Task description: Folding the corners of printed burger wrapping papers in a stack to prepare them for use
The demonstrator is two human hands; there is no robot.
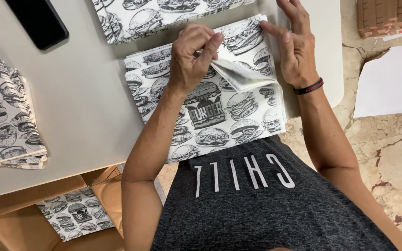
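A stack of white paper sheets printed with black burger drawings (210,116) lies on the pale table (80,93) right in front of me. My left hand (192,56) pinches a lifted, curling top sheet (240,76) between thumb and fingers. My right hand (294,44), with a dark band at the wrist, rests its fingertips on the stack's far right corner, fingers spread and touching the paper.
More stacks of the same printed paper lie at the table's far edge (164,16) and at the left (5,116). A black phone (38,21) sits top left. A cardboard box (33,223) below holds more sheets. White card (391,81) lies on the marble floor.
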